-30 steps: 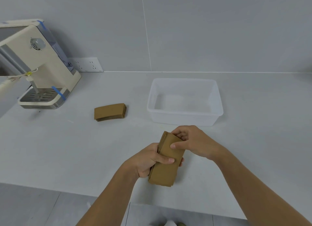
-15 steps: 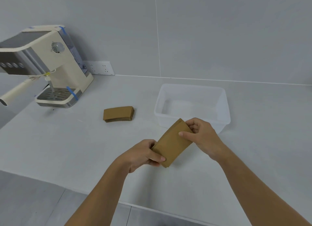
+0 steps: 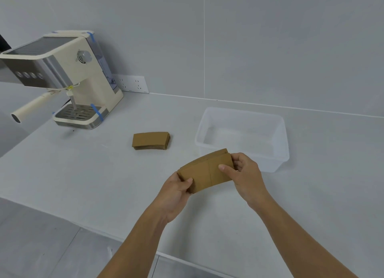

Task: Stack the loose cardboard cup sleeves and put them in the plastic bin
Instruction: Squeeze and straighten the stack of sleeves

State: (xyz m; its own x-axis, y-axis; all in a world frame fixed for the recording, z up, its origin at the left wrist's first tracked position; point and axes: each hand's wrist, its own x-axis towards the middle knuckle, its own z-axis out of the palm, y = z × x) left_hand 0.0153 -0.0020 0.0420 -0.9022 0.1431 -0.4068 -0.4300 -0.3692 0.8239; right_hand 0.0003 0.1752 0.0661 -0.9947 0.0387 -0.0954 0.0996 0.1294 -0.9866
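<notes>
Two hands held one stack of brown cardboard cup sleeves [image 3: 206,171] above the grey counter [image 3: 87,173], near its front edge. The left hand [image 3: 176,192] closed on the stack's lower left end, thumb on the top face and the other digits under it. The right hand [image 3: 246,173] closed on the upper right end, thumb pressed on the top face, the remaining digits curled behind the end. The stack lay tilted, its right end higher and just in front of the near wall of the plastic bin [image 3: 278,153], overlapping that wall in the view; whether it touched the bin could not be told.

The clear bin stood on the counter toward the back edge, right of the middle, with nothing visible inside it. A second stack of sleeves [image 3: 151,140] lay flat on the counter to the bin's left, apart from it and from both hands. A cream coffee machine [image 3: 68,80] stood at the counter's back left corner, its handle pointing toward the left edge, strips of blue tape on its tank and drip tray. A white wall socket [image 3: 133,84] sat on the wall just right of the machine, at the counter's back edge.
</notes>
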